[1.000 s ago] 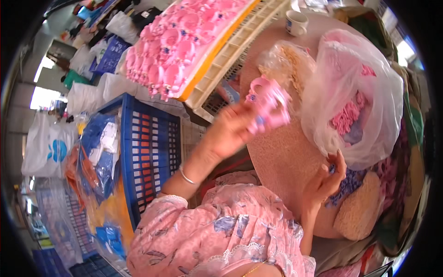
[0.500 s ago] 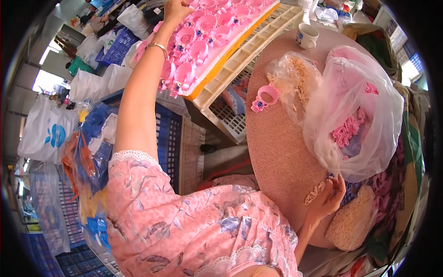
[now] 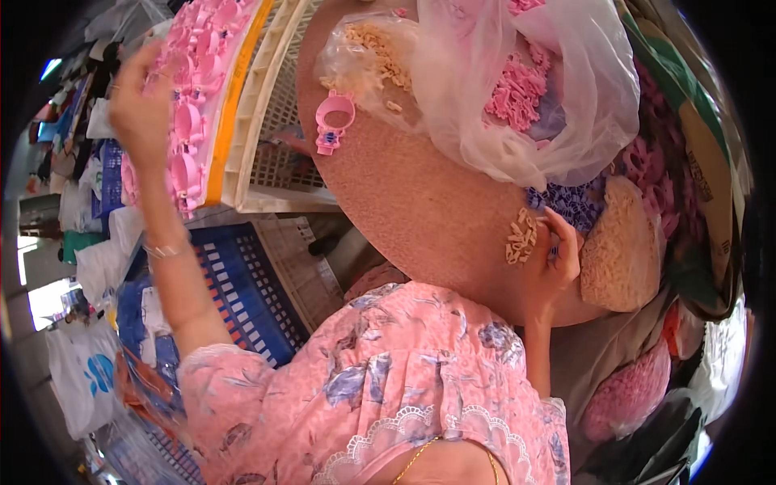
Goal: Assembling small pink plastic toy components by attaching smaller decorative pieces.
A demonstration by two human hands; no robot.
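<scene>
My left hand [image 3: 137, 105], blurred, is at the left edge of a board crowded with pink plastic ring-shaped pieces [image 3: 186, 121]; its fingers are too smeared to read. On the round table [image 3: 420, 218], my right hand [image 3: 556, 260] has curled fingers around a small blue piece [image 3: 553, 252]. Touching or close to its fingertips lies a small heap of cream-coloured bits [image 3: 520, 236]. Just beyond that hand is a pile of blue pieces [image 3: 574, 205]. A single pink ring piece [image 3: 335, 121] with a blue part rests near the table's left edge.
The board lies along a cream plastic crate [image 3: 255, 97]. A clear bag with pink parts [image 3: 517, 89] and a smaller bag of cream bits [image 3: 372, 61] sit on the table. Another cream-filled bag [image 3: 621, 250] is right of my hand. A blue crate [image 3: 242, 283] stands at lower left.
The whole view has shifted and turned, with the table now more central. My left hand has moved down along the board's left side. My right hand's fingers are now curled beside the cream bits.
</scene>
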